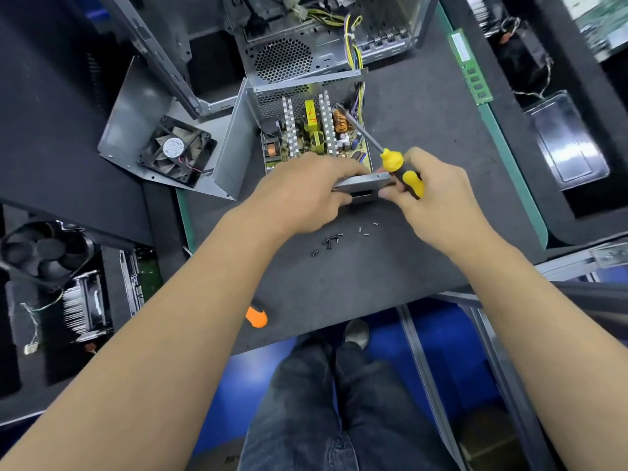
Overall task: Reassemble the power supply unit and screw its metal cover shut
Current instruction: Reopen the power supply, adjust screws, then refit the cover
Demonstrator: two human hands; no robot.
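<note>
Nearest you, at the mat's front edge: an orange handle, partly hidden under your left forearm.

Next, loose on the mat: black screws in a small cluster, a few more scattered just to their right.

Above the screws: your left hand, fingers curled over the near end wall of the PSU, gripping a flat grey metal edge there. Your right hand touches the same edge with its fingertips while its palm and fingers wrap a yellow-and-black screwdriver. The shaft angles up and left; the tip sits over the board beside a copper coil.

The PSU stands open on the mat, heatsinks and yellow transformer exposed, perforated wall at the far side, a wire bundle leaving its far right corner.

Left of it, touching its side: the cover, lying open with its black fan facing up.

Farther back: a PC case with a round mesh vent.

Far right: a green RAM stick along the mat edge.

Lower left, off the mat: a CPU cooler with finned heatsink.
</note>
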